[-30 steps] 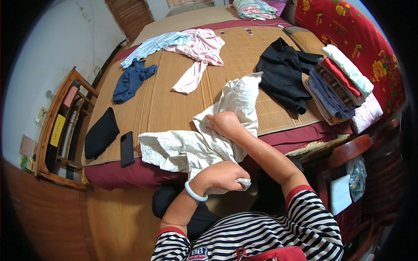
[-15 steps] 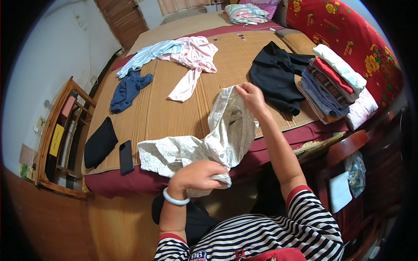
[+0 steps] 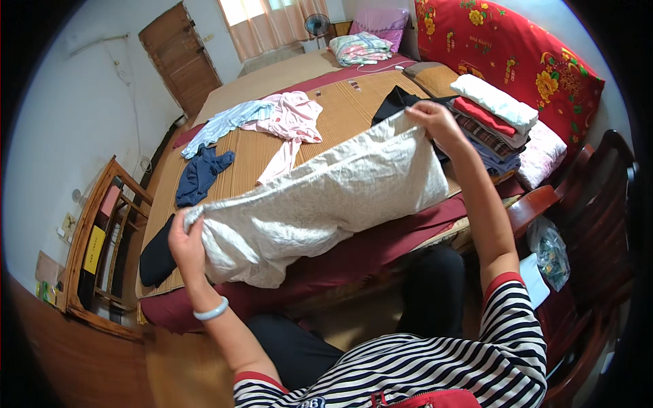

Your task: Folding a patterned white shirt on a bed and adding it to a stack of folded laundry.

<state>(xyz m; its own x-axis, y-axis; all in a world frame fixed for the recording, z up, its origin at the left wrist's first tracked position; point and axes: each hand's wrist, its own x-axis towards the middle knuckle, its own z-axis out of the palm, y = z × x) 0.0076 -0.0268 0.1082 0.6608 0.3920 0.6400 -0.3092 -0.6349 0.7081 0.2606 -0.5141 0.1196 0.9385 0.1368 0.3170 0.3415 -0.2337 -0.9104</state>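
Note:
A pair of pale patterned trousers [image 3: 320, 194] is stretched sideways between my two hands, above the near edge of the bed. My left hand [image 3: 186, 239], with a pale bangle [image 3: 211, 309] on its wrist, pinches the left end of the upper edge. At the other end, higher up and farther right, my right hand [image 3: 435, 121] grips the corner. Loose cloth sags below the taut edge. Behind my right hand lies a black garment [image 3: 396, 103], partly covered by the trousers. A folded black cloth [image 3: 158, 258] rests just left of my left hand.
Across the mat [image 3: 340, 102] lie a dark blue garment [image 3: 203, 175], a blue striped garment [image 3: 228, 126] and a pink one [image 3: 294, 117]. A stack of folded clothes [image 3: 493, 112] stands at right by the red headboard [image 3: 517, 51]. A wooden chair [image 3: 578, 211] is near my right arm.
My left hand has moved left and up, spreading the bunched trousers wide. My right hand has shifted right and slightly up. The phone by the black cloth is now hidden.

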